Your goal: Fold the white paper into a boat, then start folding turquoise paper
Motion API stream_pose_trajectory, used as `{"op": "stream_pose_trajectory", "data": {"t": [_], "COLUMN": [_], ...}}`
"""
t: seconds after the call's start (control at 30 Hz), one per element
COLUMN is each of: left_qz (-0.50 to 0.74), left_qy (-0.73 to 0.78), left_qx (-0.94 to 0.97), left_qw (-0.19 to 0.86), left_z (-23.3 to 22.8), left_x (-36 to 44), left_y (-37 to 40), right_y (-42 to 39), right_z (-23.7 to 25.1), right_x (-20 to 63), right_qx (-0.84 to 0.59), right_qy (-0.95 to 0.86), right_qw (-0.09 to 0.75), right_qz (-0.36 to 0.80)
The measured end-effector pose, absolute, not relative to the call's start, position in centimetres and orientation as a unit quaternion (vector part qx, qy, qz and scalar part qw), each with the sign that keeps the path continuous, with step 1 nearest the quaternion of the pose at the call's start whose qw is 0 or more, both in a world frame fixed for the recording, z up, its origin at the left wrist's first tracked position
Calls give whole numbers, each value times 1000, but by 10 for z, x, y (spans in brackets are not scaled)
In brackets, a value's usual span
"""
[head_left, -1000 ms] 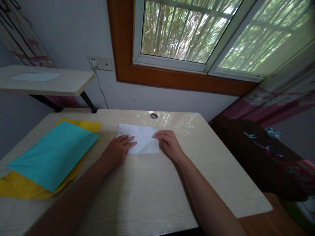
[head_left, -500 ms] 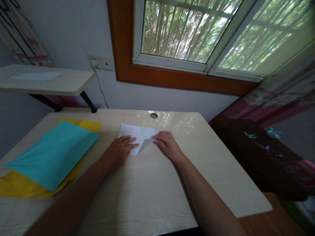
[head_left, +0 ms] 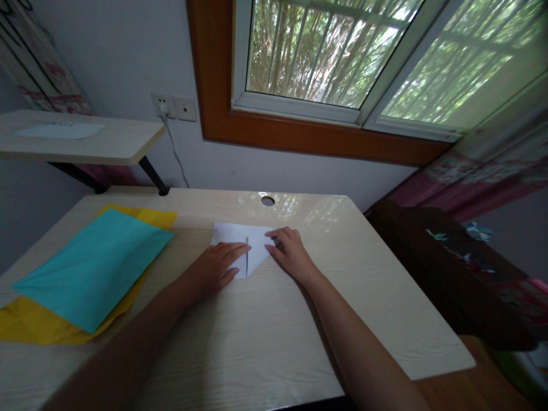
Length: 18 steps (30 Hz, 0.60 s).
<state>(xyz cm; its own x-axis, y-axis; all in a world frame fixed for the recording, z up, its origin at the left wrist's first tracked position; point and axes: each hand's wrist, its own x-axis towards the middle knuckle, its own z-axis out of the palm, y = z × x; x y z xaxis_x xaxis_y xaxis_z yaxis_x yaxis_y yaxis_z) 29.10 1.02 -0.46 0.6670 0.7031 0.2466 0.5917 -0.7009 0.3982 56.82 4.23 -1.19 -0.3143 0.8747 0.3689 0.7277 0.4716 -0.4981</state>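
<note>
A small sheet of folded white paper (head_left: 260,254) lies on the desk in front of me, its lower right corner slanting and a short upright edge or crease across its middle. My left hand (head_left: 218,264) rests on the paper's left part, fingers stretched out and pressing it down. At the right end of the paper is my right hand (head_left: 290,250). Its thumb and forefinger touch the paper with a gap between them. The fingers partly cover both ends of the sheet.
On the left of the pale wooden desk (head_left: 265,348) a turquoise sheet (head_left: 96,265) overlaps a yellow sheet (head_left: 38,325). A raised shelf (head_left: 124,140) bears a white paper (head_left: 62,131). A cable hole (head_left: 268,201) sits near the back edge, below the window.
The paper's raised flap now lies down, with a slanted edge at lower right. My left fingers have moved toward the middle, and my right thumb and forefinger have parted.
</note>
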Motion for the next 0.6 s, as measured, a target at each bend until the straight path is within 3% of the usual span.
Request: {"op": "stream_pose_trajectory", "data": {"t": [0.6], "left_qz": [180], "left_qy": [300], "left_qx": [929], "left_qw": [120], "left_z": [-13], "left_x": [289], "left_y": [14], "right_y": [49], "right_z": [-26], "right_x": [584], "right_qx": [-578], "right_qy": [-748], "right_qw": [319], "right_qz": [67]}}
